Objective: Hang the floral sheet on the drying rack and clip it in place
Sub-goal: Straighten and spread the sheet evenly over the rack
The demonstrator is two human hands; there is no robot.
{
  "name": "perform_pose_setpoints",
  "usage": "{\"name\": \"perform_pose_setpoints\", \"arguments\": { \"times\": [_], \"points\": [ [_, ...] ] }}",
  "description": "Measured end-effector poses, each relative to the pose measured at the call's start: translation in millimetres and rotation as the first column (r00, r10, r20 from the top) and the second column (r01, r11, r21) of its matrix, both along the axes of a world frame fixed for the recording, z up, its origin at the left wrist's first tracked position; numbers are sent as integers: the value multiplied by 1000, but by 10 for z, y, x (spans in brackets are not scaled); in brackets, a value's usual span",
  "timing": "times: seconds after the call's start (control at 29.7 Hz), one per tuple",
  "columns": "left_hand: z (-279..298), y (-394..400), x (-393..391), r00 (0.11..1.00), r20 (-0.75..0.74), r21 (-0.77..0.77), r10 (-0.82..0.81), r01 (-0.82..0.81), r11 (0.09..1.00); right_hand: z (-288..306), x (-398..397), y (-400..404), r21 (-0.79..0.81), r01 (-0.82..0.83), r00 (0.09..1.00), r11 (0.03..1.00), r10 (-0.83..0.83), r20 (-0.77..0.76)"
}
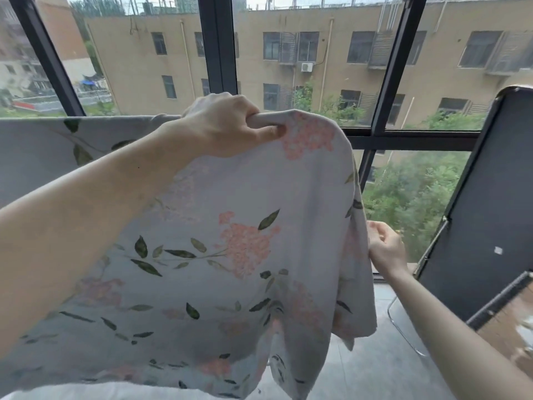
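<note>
The floral sheet (219,255) hangs close in front of the person, draped over what is probably the drying rack's top bar; the bar itself is hidden under the cloth, so that is a judgement. It falls in a broad, limp panel towards the floor (372,370), pale grey-white and printed with pink flower clusters and dark green leaves on thin stems. Light from the window (317,53) comes through it, so it looks thin, and its right side gathers into loose vertical folds ending in a raw hanging corner.

The left hand (227,125) grips the top fold near the sheet's right end, fingers (269,134) curled round the wrapped bar. The right hand (385,249), lower and just beside the sheet's right edge, pinches that edge between thumb and fingers.

No clip is visible anywhere, so the sheet is held only by its own drape and the two hands. If the left hand lets go before a clip is on, the bunched right end could slide off the bar and pull more cloth after it. A hard tug from the right hand could drag the sheet sideways and leave it uneven. The dangling corner could also touch the floor.
</note>
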State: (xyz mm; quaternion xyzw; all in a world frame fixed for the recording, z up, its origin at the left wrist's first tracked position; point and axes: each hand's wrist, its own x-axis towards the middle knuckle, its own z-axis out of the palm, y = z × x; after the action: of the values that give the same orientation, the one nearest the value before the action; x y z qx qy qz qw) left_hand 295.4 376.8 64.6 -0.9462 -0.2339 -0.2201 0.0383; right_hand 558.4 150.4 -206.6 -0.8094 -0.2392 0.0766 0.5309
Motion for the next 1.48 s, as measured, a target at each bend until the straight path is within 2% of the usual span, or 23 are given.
{"name": "perform_pose_setpoints", "arguments": {
  "times": [0.07, 0.2, 0.3, 0.37, 0.44, 0.5, 0.54, 0.61, 0.77, 0.87, 1.04, 1.18, 1.35, 1.48],
  "points": [
    [-14, -50, 20, 1000, 4, 1, -3, 3, 1000, -378, -217, -138, 67, 105, 994, 992, -103, -27],
    [-22, -75, 66, 1000, 9, 10, -7, 7, 1000, -954, -704, -242, 36, 34, 996, 999, -31, -89],
    [-41, -62, 74, 1000, 17, 19, 10, -10, 1000, -1408, -932, -317, -182, 8, 977, 983, -47, -210],
    [-50, -72, 64, 1000, 24, 24, 15, -16, 1000, -1619, -1045, -354, -353, -41, 968, 935, -50, -246],
    [-57, -69, 64, 1000, 21, 31, 18, -18, 999, -1661, -1155, -311, -371, -105, 974, 923, 20, -227],
    [-58, -69, 48, 1000, 15, 21, 24, -24, 999, -1631, -1250, -214, -243, -121, 970, 962, 63, -235],
    [-49, -79, 57, 1000, 16, 23, 23, -24, 999, -1572, -1262, -183, -173, -88, 968, 981, 43, -249],
    [-54, -80, 54, 999, 16, 16, 31, -32, 999, -1531, -1260, -129, -101, 23, 984, 995, -41, -174],
    [-56, -60, 34, 999, 23, -10, 38, -38, 999, -1646, -1116, -115, -223, 113, 985, 968, -138, -101],
    [-66, -41, 30, 999, 20, -14, 31, -31, 999, -1762, -1013, -145, -346, 75, 993, 935, -103, -64],
    [-74, -34, 77, 999, 7, 3, 42, -42, 999, -1764, -853, -74, -450, 25, 997, 893, -58, -59],
    [-59, -5, 92, 999, 1, -5, 42, -42, 999, -1836, -912, -73, -377, 80, 985, 923, -131, -110],
    [-78, -6, 52, 998, 16, -4, 64, -64, 998, -2029, -1465, -331, -376, 167, 936, 911, -267, -231],
    [-177, -68, 40, 998, 21, 60, 56, -57, 997, -1740, -1896, -219, -44, 151, 967, 987, -157, -202]
  ]
}}
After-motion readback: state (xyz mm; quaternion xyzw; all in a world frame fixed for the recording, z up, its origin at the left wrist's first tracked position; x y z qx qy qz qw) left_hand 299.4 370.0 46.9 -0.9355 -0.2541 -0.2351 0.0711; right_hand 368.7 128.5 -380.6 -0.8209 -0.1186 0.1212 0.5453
